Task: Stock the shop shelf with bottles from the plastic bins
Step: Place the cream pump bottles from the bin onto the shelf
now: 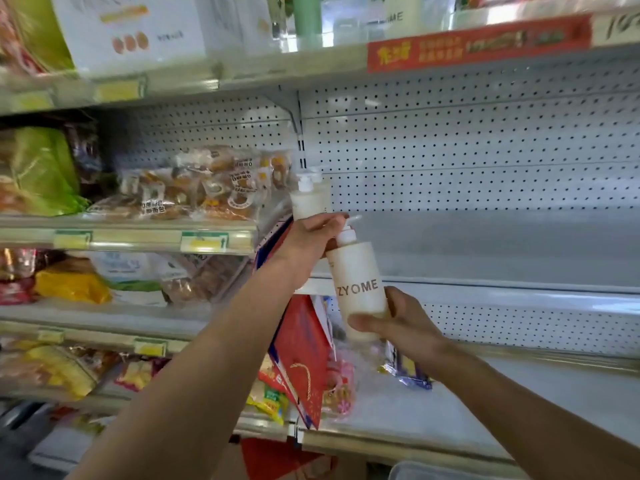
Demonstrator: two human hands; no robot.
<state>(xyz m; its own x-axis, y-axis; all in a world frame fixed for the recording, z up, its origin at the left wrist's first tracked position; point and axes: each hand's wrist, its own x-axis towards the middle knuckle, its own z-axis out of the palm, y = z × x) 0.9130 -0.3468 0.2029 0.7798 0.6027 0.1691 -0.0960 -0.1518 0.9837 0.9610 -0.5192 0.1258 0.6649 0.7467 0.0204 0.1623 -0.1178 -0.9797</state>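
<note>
My right hand grips the lower body of a cream pump bottle marked ZYOME, held tilted in front of the grey shelf. My left hand is closed around the base of a second cream pump bottle, held at the shelf's left end, close to the pegboard back. Its fingers also reach toward the first bottle's white pump. More ZYOME bottles stand on the top shelf.
Bagged bread and snacks fill the shelves to the left. A red gift box leans on the lower shelf beside small packets. The rim of a clear plastic bin shows at the bottom edge.
</note>
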